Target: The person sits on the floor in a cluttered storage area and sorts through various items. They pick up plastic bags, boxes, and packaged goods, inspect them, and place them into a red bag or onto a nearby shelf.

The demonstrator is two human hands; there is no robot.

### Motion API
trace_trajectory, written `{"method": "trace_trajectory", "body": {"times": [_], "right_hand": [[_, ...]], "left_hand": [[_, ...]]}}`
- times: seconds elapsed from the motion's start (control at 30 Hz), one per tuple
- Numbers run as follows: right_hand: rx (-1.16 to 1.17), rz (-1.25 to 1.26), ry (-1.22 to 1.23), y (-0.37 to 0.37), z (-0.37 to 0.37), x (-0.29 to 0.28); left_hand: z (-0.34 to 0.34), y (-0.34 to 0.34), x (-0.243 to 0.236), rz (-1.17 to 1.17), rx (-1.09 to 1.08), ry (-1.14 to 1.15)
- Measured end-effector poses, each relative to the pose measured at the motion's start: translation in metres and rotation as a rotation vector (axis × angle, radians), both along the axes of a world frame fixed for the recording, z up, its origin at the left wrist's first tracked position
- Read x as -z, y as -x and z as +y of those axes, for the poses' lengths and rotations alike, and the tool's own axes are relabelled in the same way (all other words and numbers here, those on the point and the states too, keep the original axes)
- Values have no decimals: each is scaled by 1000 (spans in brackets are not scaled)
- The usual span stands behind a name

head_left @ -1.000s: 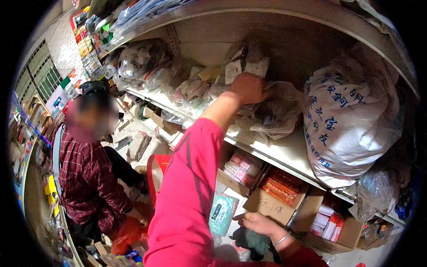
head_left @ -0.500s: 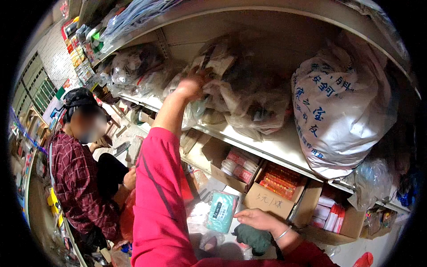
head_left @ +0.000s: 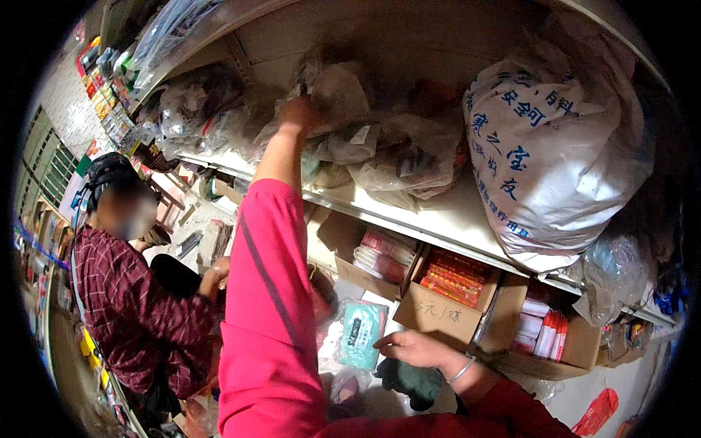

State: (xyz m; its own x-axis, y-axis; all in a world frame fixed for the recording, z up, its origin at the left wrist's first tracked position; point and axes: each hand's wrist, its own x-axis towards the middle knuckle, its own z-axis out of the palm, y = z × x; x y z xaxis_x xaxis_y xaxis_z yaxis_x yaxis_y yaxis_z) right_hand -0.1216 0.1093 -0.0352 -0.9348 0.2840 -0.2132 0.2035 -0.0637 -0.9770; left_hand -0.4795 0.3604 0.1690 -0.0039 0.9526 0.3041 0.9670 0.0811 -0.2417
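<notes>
My left hand [head_left: 299,115] reaches up onto the shelf among clear plastic bags [head_left: 343,102] with contents I cannot make out. Its fingers are blurred and hidden against the bags, so their grip does not show. Lower down, my right hand [head_left: 418,350], with a bangle on its wrist, has its fingertips at the right edge of a flat teal packet [head_left: 363,334] with dark print. The fingers are closed at that edge, and the packet's face is turned up. Directly below the hand lies a crumpled dark green cloth-like bundle [head_left: 412,383].
A bulging white sack [head_left: 555,160] fills the right of the shelf [head_left: 431,219]. Under it stand open cartons [head_left: 438,317] of red-and-white packs and red sticks. At the left sits a person in a plaid shirt [head_left: 124,292]. Red plastic [head_left: 597,410] lies lower right.
My left hand has moved left and slightly up among the bags, and a pale bag beside it has shifted. My right hand stays at the teal packet. The whole view has shifted slightly.
</notes>
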Motion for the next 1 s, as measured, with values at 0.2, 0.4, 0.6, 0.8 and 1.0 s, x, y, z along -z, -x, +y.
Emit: {"method": "trace_trajectory", "body": {"times": [0.2,0.4,0.6,0.8,1.0], "right_hand": [[2,-26,-74,3,2,8],[21,19,9,0,0,7],[74,28,-15,-2,-1,5],[58,35,-42,-8,-3,0],[-6,-67,-76,-4,-3,8]], "left_hand": [[-7,2,15,-163,20,3],[-70,-3,23,-637,112,-339],[-139,-77,51,-300,13,-839],[-142,-183,64,-457,337,-241],[-91,-215,52,-414,-23,-18]]}}
